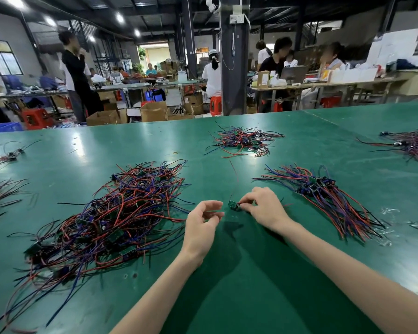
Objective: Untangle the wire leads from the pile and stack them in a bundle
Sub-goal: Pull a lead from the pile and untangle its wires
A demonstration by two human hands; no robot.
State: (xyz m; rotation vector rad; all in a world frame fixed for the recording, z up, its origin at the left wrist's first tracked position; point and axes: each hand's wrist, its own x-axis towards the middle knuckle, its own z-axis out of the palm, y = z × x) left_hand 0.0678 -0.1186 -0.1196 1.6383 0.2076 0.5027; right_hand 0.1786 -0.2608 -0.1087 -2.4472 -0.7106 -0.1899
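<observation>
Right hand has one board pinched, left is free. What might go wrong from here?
1. The right hand pinches the small green board only at its edge, so it may slip or twist.
2. That lead's thin wire trails up the green table; moving it to the sorted bundle may drag it across and disturb the aligned leads.
3. The left hand hovers open beside the tangled pile; pulling there could lift several leads together.
</observation>
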